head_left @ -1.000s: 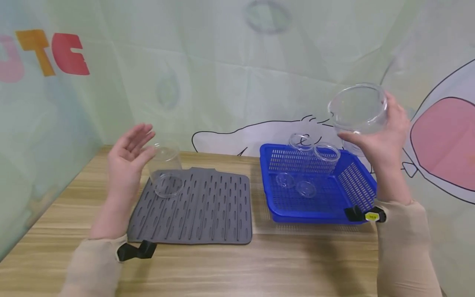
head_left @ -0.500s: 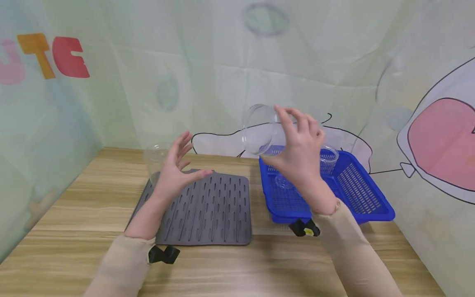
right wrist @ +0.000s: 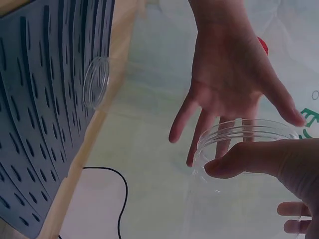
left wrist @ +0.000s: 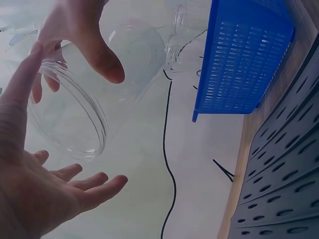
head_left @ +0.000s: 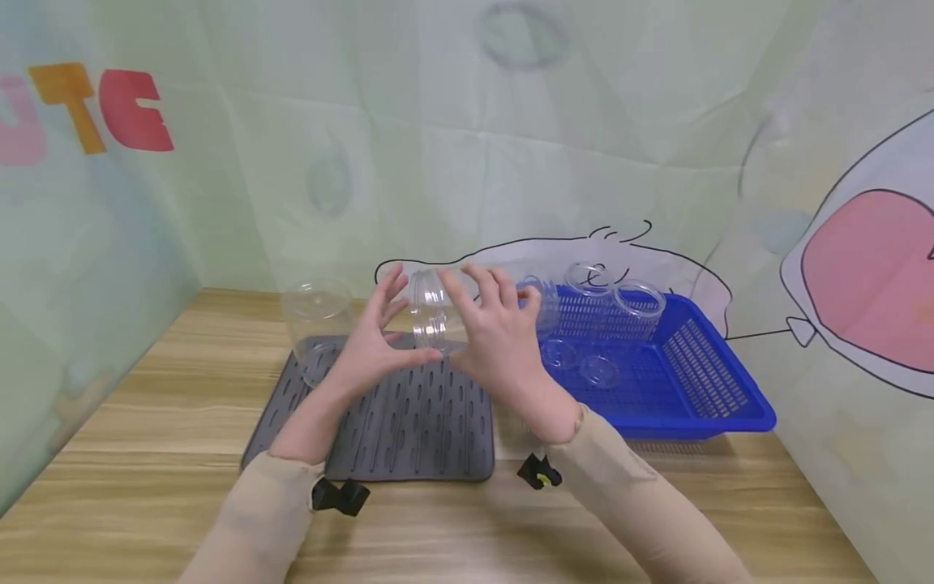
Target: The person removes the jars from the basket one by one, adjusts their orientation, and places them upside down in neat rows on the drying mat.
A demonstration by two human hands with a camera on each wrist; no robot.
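My right hand (head_left: 503, 345) grips a clear jar (head_left: 429, 312) by its side, above the grey slotted mat (head_left: 416, 438). The jar lies tilted on its side in the air, its ridged mouth facing left. Close to that mouth, my left hand (head_left: 365, 345) spreads its fingers and thumb around the rim; whether it touches is unclear. In the left wrist view the jar's ridged rim (left wrist: 97, 119) shows between both hands. Behind my left hand, another clear jar (head_left: 315, 312) stands on the mat's far left part, seemingly mouth down.
To the right of the mat stands a blue plastic basket (head_left: 730, 418) with slotted walls. Two smaller clear jars (head_left: 642, 302) stand in it, mouths up. A printed cloth (head_left: 438, 162) hangs behind the wooden table (head_left: 430, 535).
My right hand has carried the jar leftward from above the basket to over the mat, tipping it onto its side. My left hand has moved right, toward the jar's mouth.
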